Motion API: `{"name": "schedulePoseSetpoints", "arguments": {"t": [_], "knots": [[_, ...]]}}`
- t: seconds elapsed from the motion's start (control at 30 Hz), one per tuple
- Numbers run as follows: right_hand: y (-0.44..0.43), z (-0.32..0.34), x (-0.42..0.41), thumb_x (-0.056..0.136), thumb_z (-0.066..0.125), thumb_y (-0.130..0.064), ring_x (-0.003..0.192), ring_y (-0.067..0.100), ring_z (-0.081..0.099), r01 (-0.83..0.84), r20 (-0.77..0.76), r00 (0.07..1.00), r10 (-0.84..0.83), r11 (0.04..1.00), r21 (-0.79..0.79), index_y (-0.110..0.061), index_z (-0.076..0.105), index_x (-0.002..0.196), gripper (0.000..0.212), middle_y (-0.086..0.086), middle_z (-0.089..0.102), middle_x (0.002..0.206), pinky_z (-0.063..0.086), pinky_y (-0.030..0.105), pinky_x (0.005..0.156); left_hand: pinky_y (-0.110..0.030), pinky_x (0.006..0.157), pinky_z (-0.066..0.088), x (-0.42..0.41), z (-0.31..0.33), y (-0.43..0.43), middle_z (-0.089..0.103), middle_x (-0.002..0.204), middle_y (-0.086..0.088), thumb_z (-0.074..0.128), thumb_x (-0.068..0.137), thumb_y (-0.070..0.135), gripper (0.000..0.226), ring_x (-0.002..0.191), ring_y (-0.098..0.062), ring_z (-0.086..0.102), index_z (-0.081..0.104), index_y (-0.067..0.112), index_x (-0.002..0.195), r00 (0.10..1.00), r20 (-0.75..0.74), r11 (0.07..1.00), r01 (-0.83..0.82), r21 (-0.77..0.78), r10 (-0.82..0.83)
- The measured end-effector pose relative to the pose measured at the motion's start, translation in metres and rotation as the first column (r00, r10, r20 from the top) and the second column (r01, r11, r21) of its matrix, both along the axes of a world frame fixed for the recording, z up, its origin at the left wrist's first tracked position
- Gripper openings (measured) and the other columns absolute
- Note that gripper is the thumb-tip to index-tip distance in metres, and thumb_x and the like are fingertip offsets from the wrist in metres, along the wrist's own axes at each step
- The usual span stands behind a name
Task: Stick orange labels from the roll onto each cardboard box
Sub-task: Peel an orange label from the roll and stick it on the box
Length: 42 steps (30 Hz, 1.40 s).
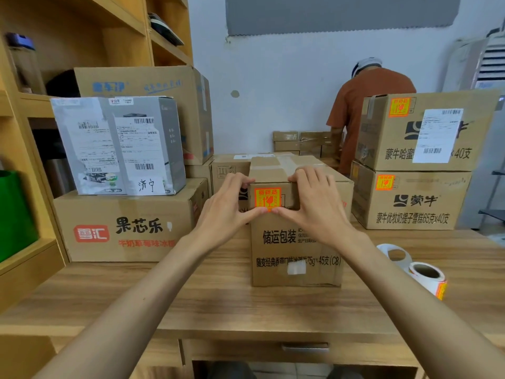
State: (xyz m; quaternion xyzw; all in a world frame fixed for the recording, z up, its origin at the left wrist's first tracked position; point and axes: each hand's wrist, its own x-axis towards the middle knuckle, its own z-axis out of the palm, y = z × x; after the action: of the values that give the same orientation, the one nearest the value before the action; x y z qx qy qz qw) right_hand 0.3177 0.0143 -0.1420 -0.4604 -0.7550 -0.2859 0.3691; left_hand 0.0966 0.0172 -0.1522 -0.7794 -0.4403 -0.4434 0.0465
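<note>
A cardboard box [296,250] stands upright at the middle of the wooden desk. An orange label [267,197] sits on the top left of its front face. My left hand [228,201] and my right hand [314,198] hold the box's upper edge from either side, fingers over the top, both thumbs pressing the label's lower edge. The label roll [426,277] lies on the desk to the right, a strip of white backing curling behind it. Two stacked boxes at the right, upper [426,132] and lower [410,201], each carry an orange label.
On the left, a grey parcel [117,144] rests on a large cardboard box [128,225], with another box behind. Wooden shelves [68,36] stand at far left. Small boxes are stacked behind. A person in an orange shirt [363,105] stands at the back.
</note>
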Motion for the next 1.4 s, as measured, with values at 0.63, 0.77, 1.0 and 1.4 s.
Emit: {"name": "schedulePoseSetpoints", "arguments": {"t": [0.63, 0.77, 1.0, 1.4], "knots": [[0.007, 0.005, 0.005, 0.091, 0.06, -0.053, 0.098, 0.022, 0.049, -0.095, -0.087, 0.992, 0.096, 0.995, 0.014, -0.016, 0.057, 0.1, 0.038, 0.001, 0.055, 0.103, 0.041, 0.037, 0.082, -0.027, 0.07, 0.046, -0.01, 0.01, 0.012, 0.058, 0.116, 0.016, 0.061, 0.094, 0.052, 0.017, 0.076, -0.009, 0.054, 0.052, 0.048, 0.108, 0.987, 0.053, 0.987, 0.153, -0.044, -0.151], [0.005, 0.001, 0.012, 0.08, 0.066, -0.062, 0.106, 0.021, 0.048, -0.082, 0.025, 0.996, 0.083, 0.996, -0.028, -0.016, 0.054, 0.114, 0.059, 0.001, 0.054, 0.115, 0.038, 0.034, 0.087, -0.024, 0.066, 0.045, -0.015, 0.002, 0.011, 0.054, 0.118, 0.018, 0.069, 0.088, 0.051, 0.05, 0.076, -0.011, 0.055, 0.048, 0.039, 0.132, 0.992, -0.029, 0.992, 0.118, -0.04, -0.119], [-0.002, 0.004, 0.019, 0.089, 0.056, -0.062, 0.118, 0.021, 0.05, -0.089, -0.024, 0.996, 0.088, 0.996, -0.017, -0.019, 0.058, 0.124, 0.056, 0.001, 0.055, 0.128, 0.036, 0.037, 0.102, -0.024, 0.068, 0.047, -0.016, 0.001, 0.01, 0.053, 0.119, 0.022, 0.071, 0.09, 0.043, 0.055, 0.077, -0.012, 0.057, 0.046, 0.039, 0.14, 0.992, -0.012, 0.991, 0.129, -0.021, -0.129], [-0.027, -0.01, 0.039, 0.09, 0.057, -0.058, 0.131, 0.014, 0.043, -0.168, -0.29, 0.948, 0.128, 0.979, -0.116, -0.024, 0.057, 0.135, 0.057, -0.006, 0.054, 0.139, 0.029, 0.039, 0.114, -0.023, 0.078, 0.047, -0.063, -0.002, 0.008, 0.064, 0.096, 0.01, 0.072, 0.092, 0.028, 0.059, 0.087, -0.009, 0.06, 0.049, 0.044, 0.144, 0.991, 0.114, 0.989, 0.088, -0.116, -0.075]]}}
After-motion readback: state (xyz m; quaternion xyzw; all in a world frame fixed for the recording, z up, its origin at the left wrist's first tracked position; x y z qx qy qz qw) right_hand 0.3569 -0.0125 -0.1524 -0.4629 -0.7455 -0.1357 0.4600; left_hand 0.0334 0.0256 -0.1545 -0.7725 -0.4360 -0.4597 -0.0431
